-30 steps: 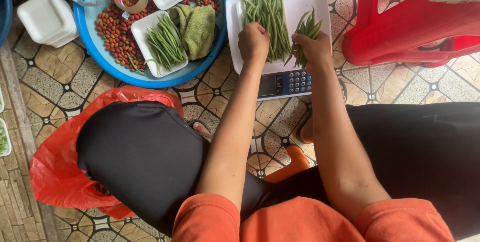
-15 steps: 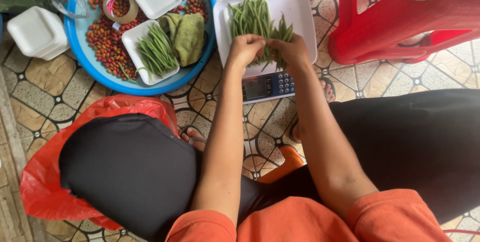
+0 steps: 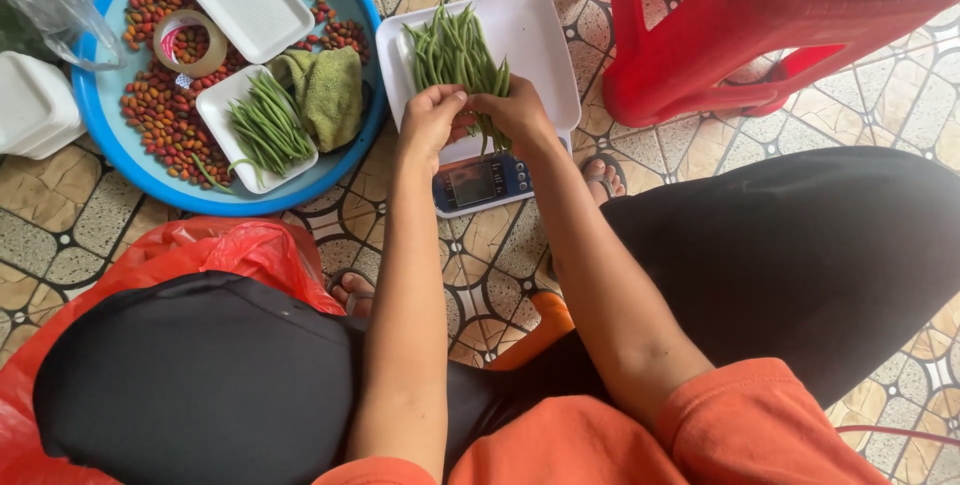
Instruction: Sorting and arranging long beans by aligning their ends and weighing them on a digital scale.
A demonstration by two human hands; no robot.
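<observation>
A white foam tray [image 3: 540,40] rests on a small kitchen scale [image 3: 480,183] on the tiled floor. A bunch of green beans [image 3: 450,50] lies on the tray. My left hand [image 3: 430,120] and my right hand [image 3: 515,110] meet at the near end of the bunch, fingers closed around the bean ends. Both forearms reach forward from orange sleeves.
A blue round basin [image 3: 150,180] at the left holds red berries [image 3: 160,110], a tape roll [image 3: 188,43], an empty foam tray [image 3: 250,0], a tray of beans [image 3: 262,130] and a green cloth [image 3: 325,90]. A red plastic stool [image 3: 760,35] stands at right. A red bag [image 3: 215,250] lies by my knee.
Both hands have come together from the bunch's sides to its near end, gathering the beans into a tighter bundle. The view has shifted a little.
</observation>
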